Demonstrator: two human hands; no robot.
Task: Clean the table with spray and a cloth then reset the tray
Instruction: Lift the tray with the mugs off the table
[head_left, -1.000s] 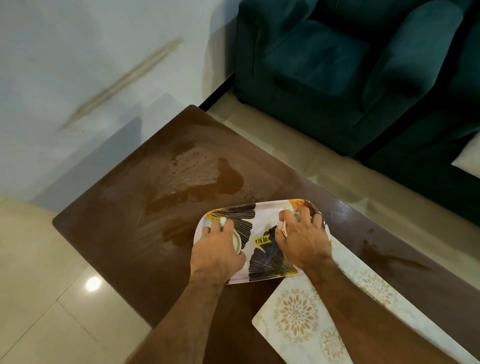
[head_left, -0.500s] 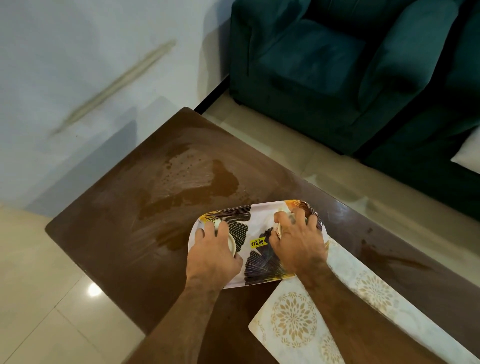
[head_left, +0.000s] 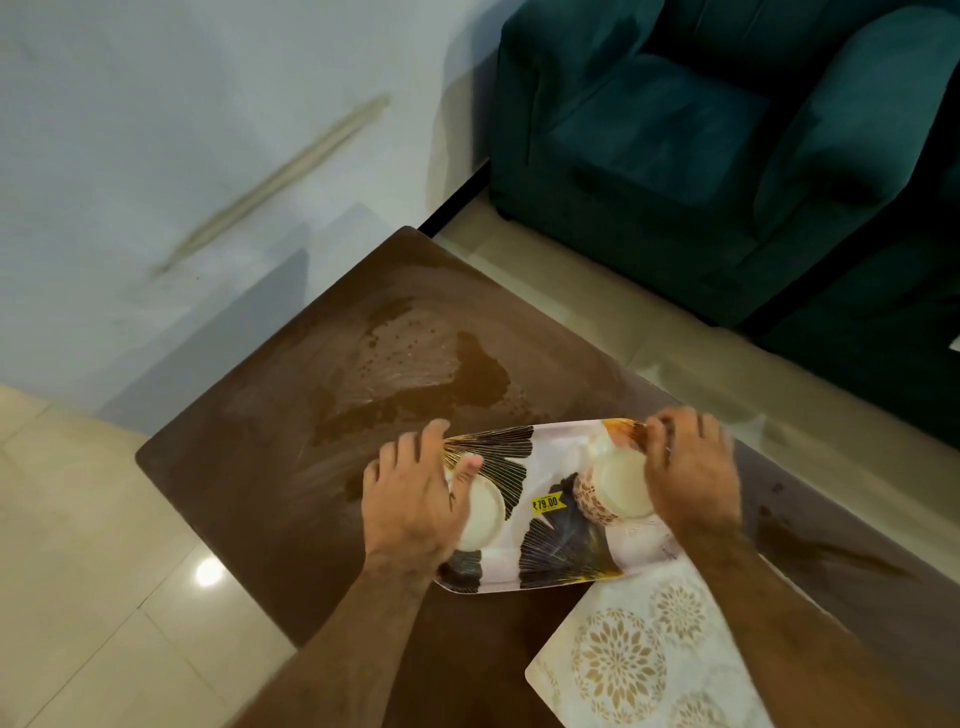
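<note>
A patterned tray (head_left: 566, 553) with a yellow price sticker lies on the dark wooden table (head_left: 270, 467). Two pale cups stand on it. My left hand (head_left: 410, 499) sits at the tray's left end with fingers spread, its thumb lying on the rim of the left cup (head_left: 483, 514). My right hand (head_left: 693, 467) is at the tray's far right corner, against the right side of the right cup (head_left: 621, 486). Its fingers bend downward and are blurred, so what they hold is unclear. Wet streaks (head_left: 415, 369) mark the table beyond the tray.
A white placemat (head_left: 639, 660) with gold flower prints lies under the tray's near right corner. Teal sofas (head_left: 701, 130) stand beyond the table's far side. The table's left corner borders a pale wall, with beige floor tiles (head_left: 93, 571) to the left.
Both hands have slid apart from on top of the cups toward the tray's ends, uncovering the two cups. The tray has stayed in place.
</note>
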